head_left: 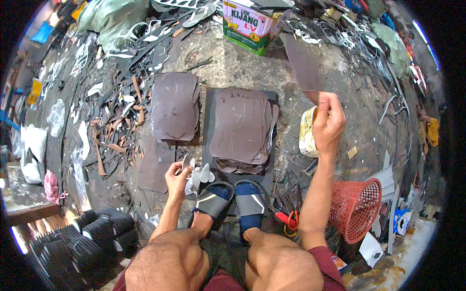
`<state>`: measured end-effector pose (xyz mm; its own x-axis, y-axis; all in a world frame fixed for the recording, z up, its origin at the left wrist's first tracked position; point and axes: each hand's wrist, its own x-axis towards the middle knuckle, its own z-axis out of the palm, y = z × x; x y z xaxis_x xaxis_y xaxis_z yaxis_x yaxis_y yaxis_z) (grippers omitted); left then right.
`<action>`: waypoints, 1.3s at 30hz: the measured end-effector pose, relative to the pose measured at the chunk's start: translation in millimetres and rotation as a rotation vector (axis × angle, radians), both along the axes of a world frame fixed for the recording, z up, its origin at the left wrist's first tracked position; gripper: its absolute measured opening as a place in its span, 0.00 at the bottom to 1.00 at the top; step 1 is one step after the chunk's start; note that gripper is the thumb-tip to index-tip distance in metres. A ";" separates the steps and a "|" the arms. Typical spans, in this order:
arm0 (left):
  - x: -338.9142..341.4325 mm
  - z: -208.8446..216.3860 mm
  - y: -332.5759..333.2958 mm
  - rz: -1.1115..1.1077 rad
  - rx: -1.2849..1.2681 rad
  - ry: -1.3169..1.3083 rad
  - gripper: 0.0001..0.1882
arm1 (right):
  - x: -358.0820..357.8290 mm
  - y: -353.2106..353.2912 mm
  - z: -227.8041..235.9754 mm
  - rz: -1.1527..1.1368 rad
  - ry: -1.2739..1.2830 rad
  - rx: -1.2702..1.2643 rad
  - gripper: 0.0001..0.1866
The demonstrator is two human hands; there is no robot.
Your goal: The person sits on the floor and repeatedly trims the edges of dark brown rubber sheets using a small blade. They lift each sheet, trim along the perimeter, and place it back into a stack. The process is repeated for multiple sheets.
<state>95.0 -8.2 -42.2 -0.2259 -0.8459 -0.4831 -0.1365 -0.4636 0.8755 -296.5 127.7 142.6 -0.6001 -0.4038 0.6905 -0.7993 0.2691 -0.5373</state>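
Note:
My right hand (329, 123) is raised on the right, its fingers closed on the near end of a thin brown sheet (302, 60), blurred at its edges. Low on the left, my left hand (176, 179) pinches a small pale rounded piece (185, 162). Several more white oval pieces (198, 178) lie beside that hand, close to my sandalled feet. Ahead of my feet, a pile of brown sheets (240, 123) rests on a dark board (208, 145). To its left stands a second brown pile (175, 104). A yellowed white container (307, 133) is partly hidden behind my right hand.
A square glue can (247, 24) stands at the far side. Brown and black offcuts (116, 126) litter the left floor. Red-handled scissors (292, 220) and a tipped red plastic basket (357, 208) lie near my right forearm. Black soles (92, 237) are stacked at lower left.

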 end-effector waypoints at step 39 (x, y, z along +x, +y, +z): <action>-111.9 -4.6 2.5 -0.929 -1.250 -0.311 0.08 | 133.7 19.6 -164.4 0.362 0.071 0.570 0.18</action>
<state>-16.9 -5.8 -46.8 -0.8977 -0.3577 0.2572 -0.1888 0.8398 0.5091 -162.9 147.2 -21.8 -0.3195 -0.8832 0.3434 -0.9206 0.2034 -0.3334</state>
